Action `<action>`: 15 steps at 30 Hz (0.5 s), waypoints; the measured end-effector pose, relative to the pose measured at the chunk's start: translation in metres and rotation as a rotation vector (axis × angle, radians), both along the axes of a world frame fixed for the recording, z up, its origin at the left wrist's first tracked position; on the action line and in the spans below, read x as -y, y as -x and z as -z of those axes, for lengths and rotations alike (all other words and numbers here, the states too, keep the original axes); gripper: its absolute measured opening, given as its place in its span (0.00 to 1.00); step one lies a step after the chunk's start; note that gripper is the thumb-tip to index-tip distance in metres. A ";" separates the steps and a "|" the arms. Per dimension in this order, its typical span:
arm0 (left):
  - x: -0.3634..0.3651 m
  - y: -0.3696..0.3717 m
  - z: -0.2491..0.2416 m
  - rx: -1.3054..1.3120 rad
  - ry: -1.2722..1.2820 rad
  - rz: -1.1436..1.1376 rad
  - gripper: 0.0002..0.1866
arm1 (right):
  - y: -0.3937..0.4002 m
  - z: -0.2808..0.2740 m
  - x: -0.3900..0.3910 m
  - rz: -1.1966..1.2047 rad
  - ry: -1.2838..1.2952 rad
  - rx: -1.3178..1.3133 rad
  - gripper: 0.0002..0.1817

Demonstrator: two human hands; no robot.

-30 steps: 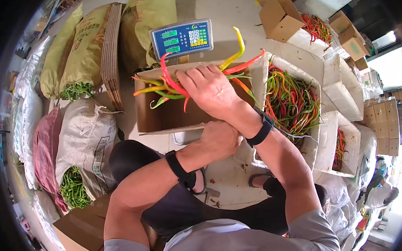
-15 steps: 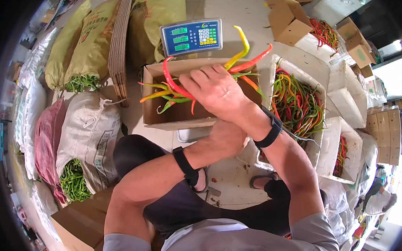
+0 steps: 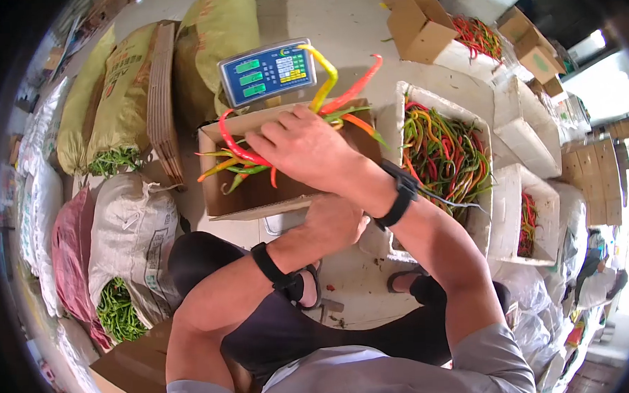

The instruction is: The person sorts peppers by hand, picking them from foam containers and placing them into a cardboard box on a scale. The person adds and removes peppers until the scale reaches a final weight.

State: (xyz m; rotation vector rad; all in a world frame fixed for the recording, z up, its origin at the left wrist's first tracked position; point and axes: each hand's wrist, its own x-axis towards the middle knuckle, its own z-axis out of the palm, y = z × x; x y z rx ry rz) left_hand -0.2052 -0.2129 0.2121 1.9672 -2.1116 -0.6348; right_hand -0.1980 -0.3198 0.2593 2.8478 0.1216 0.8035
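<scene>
My right hand (image 3: 303, 146) is closed over a bunch of chili peppers (image 3: 235, 145), above the open cardboard box (image 3: 240, 205). Red, yellow, orange and green peppers stick out on both sides of the fist. A long yellow one (image 3: 327, 78) and a red one (image 3: 360, 80) point up and away. Below the right wrist, my left hand (image 3: 332, 220) is curled near the box's front edge. Its fingers are mostly hidden, so what it holds, if anything, does not show. A digital scale display (image 3: 269, 72) stands behind the box.
A white foam crate (image 3: 484, 195) of mixed peppers stands right of the box, with a smaller crate (image 3: 545, 245) beyond it. Sacks (image 3: 134, 220), some holding green peppers (image 3: 120, 310), and flattened cardboard (image 3: 162, 105) line the left. Another cardboard box (image 3: 135, 369) is at lower left.
The camera view has turned slightly, so the box, scale and crates appear further left. Both hands keep nearly the same pose, and the right still grips the peppers over the box.
</scene>
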 end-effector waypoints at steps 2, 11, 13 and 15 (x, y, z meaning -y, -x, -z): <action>-0.001 0.003 0.013 0.014 0.005 0.030 0.19 | -0.004 0.020 -0.006 0.035 -0.021 -0.062 0.18; 0.004 0.010 0.010 0.023 -0.009 0.170 0.24 | 0.139 0.065 0.012 0.335 -0.600 0.052 0.14; 0.007 0.011 -0.002 -0.032 -0.177 0.106 0.23 | 0.195 0.074 0.035 0.410 -0.628 0.026 0.11; 0.007 0.017 -0.001 -0.030 -0.142 0.137 0.23 | 0.242 0.069 0.053 0.490 -0.562 0.068 0.10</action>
